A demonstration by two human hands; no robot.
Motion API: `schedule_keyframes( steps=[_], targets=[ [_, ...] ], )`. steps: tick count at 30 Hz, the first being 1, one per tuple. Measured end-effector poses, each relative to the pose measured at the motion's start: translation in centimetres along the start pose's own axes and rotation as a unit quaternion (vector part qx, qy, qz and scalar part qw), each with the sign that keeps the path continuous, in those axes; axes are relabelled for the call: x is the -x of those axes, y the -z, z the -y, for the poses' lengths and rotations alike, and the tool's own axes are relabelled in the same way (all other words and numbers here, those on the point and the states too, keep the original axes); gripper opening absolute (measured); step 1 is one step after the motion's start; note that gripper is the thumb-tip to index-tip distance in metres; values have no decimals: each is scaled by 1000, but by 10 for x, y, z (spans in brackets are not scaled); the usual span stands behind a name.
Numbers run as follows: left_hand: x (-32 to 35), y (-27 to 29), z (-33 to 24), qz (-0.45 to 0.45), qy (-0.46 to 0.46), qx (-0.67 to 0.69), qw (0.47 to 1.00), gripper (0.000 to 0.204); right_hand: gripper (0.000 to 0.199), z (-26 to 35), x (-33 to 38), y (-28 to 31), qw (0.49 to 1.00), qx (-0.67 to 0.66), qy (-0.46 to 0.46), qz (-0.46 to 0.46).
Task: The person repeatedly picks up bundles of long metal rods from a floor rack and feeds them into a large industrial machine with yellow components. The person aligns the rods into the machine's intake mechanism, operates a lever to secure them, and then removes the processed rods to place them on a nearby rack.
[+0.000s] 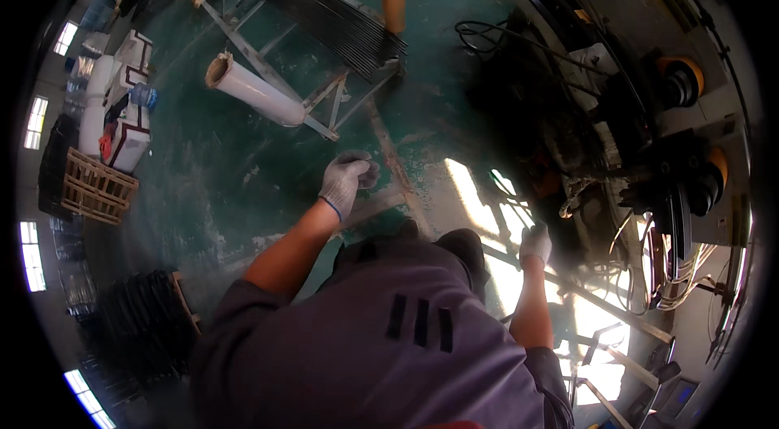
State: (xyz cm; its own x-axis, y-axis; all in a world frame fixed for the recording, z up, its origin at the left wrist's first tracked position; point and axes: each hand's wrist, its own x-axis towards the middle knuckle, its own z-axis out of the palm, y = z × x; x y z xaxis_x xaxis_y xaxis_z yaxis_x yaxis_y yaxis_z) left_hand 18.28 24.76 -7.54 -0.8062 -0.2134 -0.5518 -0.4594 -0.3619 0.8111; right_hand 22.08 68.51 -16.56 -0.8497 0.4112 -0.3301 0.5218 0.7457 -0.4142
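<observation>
We are holding our left hand (349, 182) out, its gloved fingers bent, but we cannot tell if they are pinching anything. Our right hand (535, 244) is hanging by the sunny floor (505, 276), and we are not seeing its fingers well enough to tell its grip. Past the left hand, and not touching it, a white tube (261, 95) is sticking out at a corner of the metal stand (258, 62). We are guessing it is light and stiff, maybe slippery, so we are liking its middle for holding. Black bars (324, 15) are lying on the stand, looking stiff and heavy together, best held near both ends.
</observation>
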Motion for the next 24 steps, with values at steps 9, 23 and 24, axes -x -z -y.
schedule_keyframes(
  steps=[9,23,24],
  targets=[
    [-56,63,-6,-135,89,78,984,25,50,290,-85,-159,926,70,335,163],
    [-144,99,-138,-322,5,96,942,34,41,510,-181,-377,885,164,414,135],
    [-145,104,-133,-304,11,83,949,34,36,513,-182,-386,883,182,415,117]
  ],
)
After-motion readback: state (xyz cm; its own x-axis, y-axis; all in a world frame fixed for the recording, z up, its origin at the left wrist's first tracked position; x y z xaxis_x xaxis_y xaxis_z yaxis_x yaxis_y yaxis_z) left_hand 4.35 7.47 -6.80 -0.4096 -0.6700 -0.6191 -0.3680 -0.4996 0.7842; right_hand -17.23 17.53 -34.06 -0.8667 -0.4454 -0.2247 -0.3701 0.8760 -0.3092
